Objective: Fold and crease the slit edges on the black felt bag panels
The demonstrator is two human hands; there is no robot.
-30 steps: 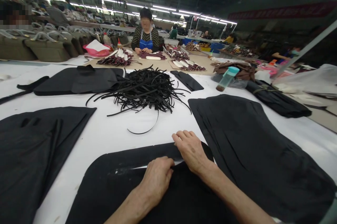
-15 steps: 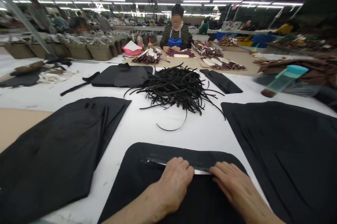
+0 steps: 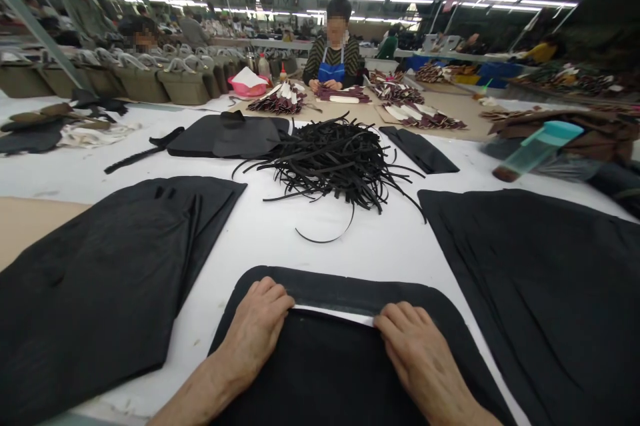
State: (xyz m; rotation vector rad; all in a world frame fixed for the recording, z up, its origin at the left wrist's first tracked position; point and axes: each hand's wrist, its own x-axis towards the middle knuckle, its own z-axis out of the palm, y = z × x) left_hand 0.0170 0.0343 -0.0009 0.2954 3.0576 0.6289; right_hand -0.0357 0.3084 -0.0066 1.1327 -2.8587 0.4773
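A black rounded fabric panel (image 3: pixel 345 359) lies on the white table right in front of me, with a folded strip along its far edge and a thin white line showing at the fold. My left hand (image 3: pixel 257 329) presses on the fold's left end, fingers curled down onto the cloth. My right hand (image 3: pixel 417 353) presses on the fold's right end, fingers bent and close together. Neither hand lifts anything off the table. A heap of black straps (image 3: pixel 335 163) lies beyond the panel.
Stacks of black panels lie at left (image 3: pixel 100 279) and right (image 3: pixel 545 286). More black pieces (image 3: pixel 225 136) sit farther back. A teal-capped bottle (image 3: pixel 535 149) lies at right. A person in a blue apron (image 3: pixel 333 56) works across the table; tan bags (image 3: pixel 185 83) line the back left.
My hands have spread apart along the folded edge, the left sliding left and the right staying near the right end. My head has turned left since a second ago.
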